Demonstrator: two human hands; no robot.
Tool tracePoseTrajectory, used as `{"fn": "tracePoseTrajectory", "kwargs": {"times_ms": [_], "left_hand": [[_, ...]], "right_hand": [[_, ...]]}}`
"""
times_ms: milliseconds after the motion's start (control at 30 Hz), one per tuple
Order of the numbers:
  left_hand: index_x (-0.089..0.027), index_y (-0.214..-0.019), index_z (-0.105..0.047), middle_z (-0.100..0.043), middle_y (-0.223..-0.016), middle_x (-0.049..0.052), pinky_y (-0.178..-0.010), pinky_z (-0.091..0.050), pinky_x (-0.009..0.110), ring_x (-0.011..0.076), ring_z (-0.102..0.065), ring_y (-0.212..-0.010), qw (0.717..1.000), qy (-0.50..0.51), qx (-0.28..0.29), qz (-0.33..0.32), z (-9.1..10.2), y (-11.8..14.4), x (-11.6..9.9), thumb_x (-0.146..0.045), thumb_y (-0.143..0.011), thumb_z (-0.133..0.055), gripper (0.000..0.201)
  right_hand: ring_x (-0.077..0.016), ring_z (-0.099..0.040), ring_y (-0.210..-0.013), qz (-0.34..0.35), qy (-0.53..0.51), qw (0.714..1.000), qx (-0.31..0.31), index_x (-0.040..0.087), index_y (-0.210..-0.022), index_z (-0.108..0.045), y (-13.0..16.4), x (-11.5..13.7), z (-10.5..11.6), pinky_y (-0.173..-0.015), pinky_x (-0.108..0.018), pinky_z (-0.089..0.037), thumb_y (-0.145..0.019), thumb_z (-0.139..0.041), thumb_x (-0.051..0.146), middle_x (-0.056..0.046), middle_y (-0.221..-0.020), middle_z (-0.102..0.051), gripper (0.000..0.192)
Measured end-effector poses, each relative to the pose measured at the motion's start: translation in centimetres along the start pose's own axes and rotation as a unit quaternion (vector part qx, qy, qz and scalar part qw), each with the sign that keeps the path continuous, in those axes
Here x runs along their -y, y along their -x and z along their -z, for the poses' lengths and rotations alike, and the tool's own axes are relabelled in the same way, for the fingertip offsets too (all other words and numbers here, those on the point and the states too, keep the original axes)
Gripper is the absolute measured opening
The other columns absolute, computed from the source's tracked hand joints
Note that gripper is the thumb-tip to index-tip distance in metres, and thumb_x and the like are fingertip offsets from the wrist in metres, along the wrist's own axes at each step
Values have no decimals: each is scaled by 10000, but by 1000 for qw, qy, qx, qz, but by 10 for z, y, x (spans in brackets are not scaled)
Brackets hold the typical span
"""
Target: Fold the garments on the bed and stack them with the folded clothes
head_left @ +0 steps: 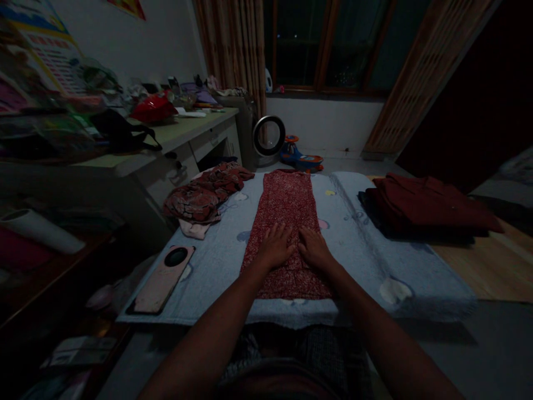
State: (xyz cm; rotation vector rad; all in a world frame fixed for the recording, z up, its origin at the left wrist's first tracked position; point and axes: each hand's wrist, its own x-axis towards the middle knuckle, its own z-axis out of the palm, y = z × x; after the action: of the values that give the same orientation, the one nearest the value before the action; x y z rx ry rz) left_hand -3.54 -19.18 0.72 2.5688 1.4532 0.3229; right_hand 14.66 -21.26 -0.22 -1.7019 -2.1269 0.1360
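A red garment with a small pale pattern (288,200) lies flat in a long folded strip down the middle of the blue cloth (350,255). My left hand (275,246) rests palm down on it, fingers stretched out and a little spread. Beside it, my right hand (315,248) also lies flat on the garment, its fingers pointing forward and inward. A narrow gap of fabric shows between the two hands. Neither hand grips anything. Which kind of garment it is, I cannot tell.
Crumpled reddish-brown patterned clothing (204,194) lies at the back left, with a pink phone (160,280) nearer me. On the right sits a stack of folded dark red and black clothes (428,205). Behind the table are a round-framed fan (255,145) and a blue ride-on toy (300,157).
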Motion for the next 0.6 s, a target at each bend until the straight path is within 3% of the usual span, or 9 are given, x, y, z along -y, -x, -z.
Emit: {"fn": "tracePoseTrajectory", "kwargs": {"times_ms": [100, 200, 300, 467, 600], "left_hand": [[-201, -1507, -333, -272, -1609, 111, -1191, -195, 517, 284, -206, -1489, 999, 6, -50, -20, -2, 1, 1, -454, -967, -444, 606], [-204, -1394, -479, -417, -1529, 94, -1185, -234, 466, 240, -320, -1434, 994, 14, -97, -47, -3, 3, 2, -396, -1002, -396, 444], [-202, -1270, -579, -546, -1399, 72, -1134, -327, 409, 218, -451, -1315, 990, 26, -119, -64, -5, 3, 3, -331, -1016, -379, 348], [-191, -1228, -606, -606, -1314, 61, -1094, -378, 372, 204, -510, -1230, 987, 65, -131, -72, -5, 5, 4, -261, -999, -415, 306], [-178, -1194, -620, -643, -1247, 67, -1041, -431, 333, 188, -570, -1152, 987, 116, -93, -54, 5, 0, 6, -251, -985, -416, 301]], "right_hand": [[-216, -567, -1126, 15, -84, 995, -49, 157, -1237, -580, -5, 0, 9, -1013, -367, -405, -884, -463, 175, -111, -1238, -646, 373], [-207, -571, -1081, 47, -101, 991, -77, 167, -1122, -636, -6, 5, 13, -996, -345, -410, -905, -435, 144, -96, -1158, -669, 297], [-208, -572, -1054, 51, -59, 996, -51, 174, -1079, -669, -4, 12, 10, -983, -339, -406, -919, -460, 150, -92, -1126, -672, 265], [-202, -567, -1046, 28, 5, 999, -21, 167, -1072, -676, 1, 20, 9, -965, -316, -395, -950, -501, 247, -92, -1082, -667, 228], [-189, -588, -1022, 10, 27, 999, 22, 187, -1054, -684, -6, 20, 17, -921, -289, -395, -965, -476, 275, -76, -1054, -689, 244]]}}
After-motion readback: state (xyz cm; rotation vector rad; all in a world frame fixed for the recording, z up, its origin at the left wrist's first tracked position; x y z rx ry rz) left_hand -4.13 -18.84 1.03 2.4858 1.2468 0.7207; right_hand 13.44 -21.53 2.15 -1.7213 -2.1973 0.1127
